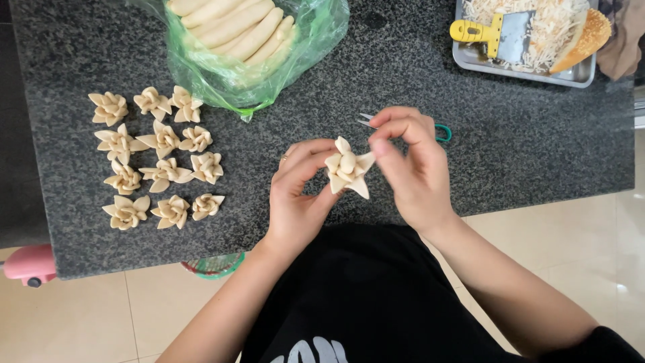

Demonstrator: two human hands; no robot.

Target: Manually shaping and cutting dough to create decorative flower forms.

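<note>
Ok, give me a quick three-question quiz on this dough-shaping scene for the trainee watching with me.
1. True or false: the dough flower in work is held between the left hand and the right hand.
2. Where do the finished dough flowers lie? A) in the metal tray B) on the counter to the person's left C) inside the green bag
3. What sits in the green plastic bag?

Key
1. True: fingers of both hands pinch it above the dark counter.
2. B: they lie in rows on the counter; the metal tray holds shreds and a yellow-handled scraper.
3. Long rolls of dough.
</note>
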